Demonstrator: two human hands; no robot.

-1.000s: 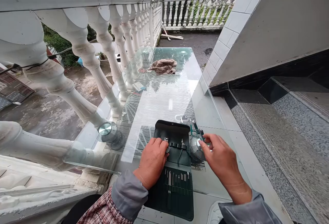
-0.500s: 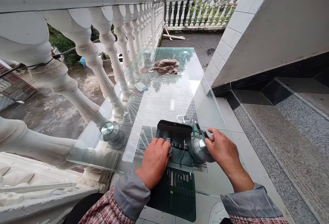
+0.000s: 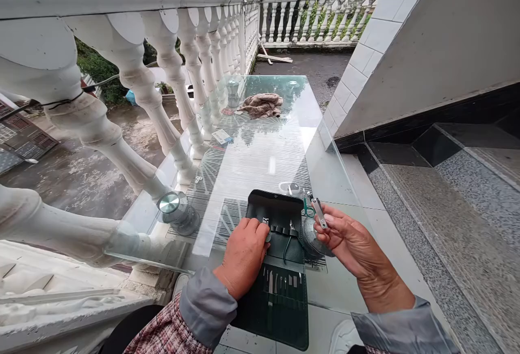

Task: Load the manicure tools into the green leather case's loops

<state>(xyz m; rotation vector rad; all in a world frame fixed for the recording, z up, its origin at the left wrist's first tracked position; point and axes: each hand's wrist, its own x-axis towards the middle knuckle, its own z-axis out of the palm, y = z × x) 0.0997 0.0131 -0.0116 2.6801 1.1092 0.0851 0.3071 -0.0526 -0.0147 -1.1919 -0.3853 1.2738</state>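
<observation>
A dark green manicure case (image 3: 284,321) lies unfolded on the glass table, its lower flap holding several slim metal tools (image 3: 280,282). My left hand (image 3: 246,253) is closed over the case's left edge; the metal tip of a clipper (image 3: 265,220) pokes out beside its fingertips. Between thumb and fingers, my right hand (image 3: 349,237) holds a silver nail clipper (image 3: 319,213) up at the right of the case. Green-handled scissors (image 3: 307,210) rest just left of that clipper. Cuticle nippers (image 3: 290,240) with dark handles sit in the case's loops.
The glass tabletop (image 3: 333,180) stands on round-topped legs, one leg (image 3: 179,213) showing at left. A crumpled brown cloth (image 3: 262,105) lies at the far end, and a small card packet (image 3: 222,136) at the left. White balusters (image 3: 166,66) line the left; stone steps (image 3: 430,197) rise at right.
My right hand has turned palm-inward and lifted a nail clipper from the table beside the scissors. My left hand has stayed on the case.
</observation>
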